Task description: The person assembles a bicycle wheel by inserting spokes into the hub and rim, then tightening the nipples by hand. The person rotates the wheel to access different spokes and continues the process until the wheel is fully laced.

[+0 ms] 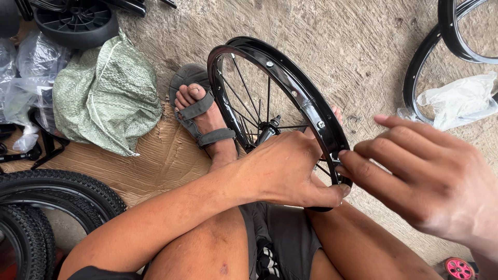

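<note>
A black bicycle wheel rim [290, 83] with thin spokes and a hub [267, 129] stands upright between my legs. My left hand [282, 168] is wrapped over the near part of the rim, thumb pressed on its outer edge. My right hand [430, 179] is close to the camera, its thumb and forefinger pinched at the rim's outer face next to my left thumb; whatever small part they pinch is hidden. My left foot in a grey sandal [199, 116] rests on cardboard behind the wheel.
Knobby black tyres [57, 194] lie at lower left. A green woven sack [104, 96] and clear plastic bags [23, 72] sit at upper left by a small plastic wheel [75, 23]. More black rims [441, 36] and a white bag [459, 101] lie at upper right. A pink wheel [459, 269] shows bottom right.
</note>
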The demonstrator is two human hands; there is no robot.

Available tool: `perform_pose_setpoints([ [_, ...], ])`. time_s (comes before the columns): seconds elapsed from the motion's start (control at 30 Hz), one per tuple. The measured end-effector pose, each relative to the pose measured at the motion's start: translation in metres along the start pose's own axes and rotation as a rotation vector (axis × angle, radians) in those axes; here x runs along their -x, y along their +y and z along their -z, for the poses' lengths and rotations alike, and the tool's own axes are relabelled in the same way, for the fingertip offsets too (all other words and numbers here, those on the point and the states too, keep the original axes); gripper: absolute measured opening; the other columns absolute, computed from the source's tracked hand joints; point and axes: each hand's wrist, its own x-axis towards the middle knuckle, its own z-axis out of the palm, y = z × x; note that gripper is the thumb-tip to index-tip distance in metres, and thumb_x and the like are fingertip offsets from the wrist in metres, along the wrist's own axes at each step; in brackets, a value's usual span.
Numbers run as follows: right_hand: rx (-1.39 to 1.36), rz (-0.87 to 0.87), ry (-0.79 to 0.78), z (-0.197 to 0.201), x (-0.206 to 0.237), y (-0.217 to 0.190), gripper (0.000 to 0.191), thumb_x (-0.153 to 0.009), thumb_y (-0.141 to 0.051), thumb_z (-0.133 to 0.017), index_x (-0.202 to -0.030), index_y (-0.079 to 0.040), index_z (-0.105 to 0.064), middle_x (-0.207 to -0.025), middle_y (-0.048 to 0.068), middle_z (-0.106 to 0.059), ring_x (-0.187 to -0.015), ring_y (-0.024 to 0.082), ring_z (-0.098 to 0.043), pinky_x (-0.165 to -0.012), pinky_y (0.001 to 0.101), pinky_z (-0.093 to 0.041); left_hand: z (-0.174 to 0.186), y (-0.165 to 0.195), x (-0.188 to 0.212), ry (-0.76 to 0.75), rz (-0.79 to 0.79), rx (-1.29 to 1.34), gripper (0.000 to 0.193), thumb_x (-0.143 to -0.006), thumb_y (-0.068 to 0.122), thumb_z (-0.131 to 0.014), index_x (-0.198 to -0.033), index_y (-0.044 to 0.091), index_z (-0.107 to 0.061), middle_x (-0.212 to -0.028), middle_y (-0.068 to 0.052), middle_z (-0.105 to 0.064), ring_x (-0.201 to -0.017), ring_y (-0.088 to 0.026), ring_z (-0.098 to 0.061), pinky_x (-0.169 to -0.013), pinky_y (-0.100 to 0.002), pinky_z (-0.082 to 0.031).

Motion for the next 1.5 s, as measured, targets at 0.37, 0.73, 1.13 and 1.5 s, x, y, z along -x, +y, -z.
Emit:
perform_pose_setpoints([
  [0.37, -0.057, 0.022, 0.044, 0.0014, -0.0002, 0.0029, 0.041, -0.079, -0.021, -0.066, -0.116, -0.005, -0.069, -0.103, 0.006, -0.068, -0.094, 0.023, -0.068, -0.101, 0.0461, -0.055, -0.0016, -0.0008, 0.0018, 0.123, -0.113, 0.043, 0.049, -0.078, 0.045, -0.071, -0.095, 0.0, -0.068, -0.077, -0.02, -0.07, -0.077, -0.036, -0.074, -0.067, -0.041, -0.059],
  [0.73, -0.052, 0.06, 0.027, 0.0001, 0.0015, 0.0052, 0.042, -0.078, -0.023, -0.065, -0.115, -0.004, -0.069, -0.1, 0.006, -0.067, -0.097, 0.024, -0.068, -0.1, 0.0461, -0.055, -0.0032, -0.0042, 0.0014, 0.146, -0.164, 0.038, 0.049, -0.078, 0.045, -0.073, -0.1, 0.001, -0.065, -0.079, -0.02, -0.071, -0.078, -0.037, -0.073, -0.068, -0.041, -0.059],
  [1.13, -0.031, 0.023, 0.026, 0.0021, 0.0, 0.0023, 0.04, -0.077, -0.023, -0.067, -0.113, -0.005, -0.067, -0.101, 0.006, -0.068, -0.094, 0.025, -0.068, -0.099, 0.0457, -0.055, -0.0047, -0.0054, 0.0013, 0.166, -0.178, 0.035, 0.051, -0.079, 0.044, -0.071, -0.101, -0.001, -0.066, -0.085, -0.023, -0.071, -0.083, -0.038, -0.073, -0.072, -0.043, -0.059],
  [1.5, -0.013, -0.01, 0.06, 0.0003, -0.0003, 0.0021, 0.043, -0.08, -0.023, -0.067, -0.117, -0.002, -0.068, -0.101, 0.006, -0.068, -0.095, 0.027, -0.067, -0.095, 0.0432, -0.055, -0.0014, -0.0024, 0.0017, 0.131, -0.13, 0.066, 0.046, -0.077, 0.046, -0.069, -0.094, 0.004, -0.071, -0.082, -0.02, -0.073, -0.08, -0.035, -0.075, -0.071, -0.041, -0.06],
])
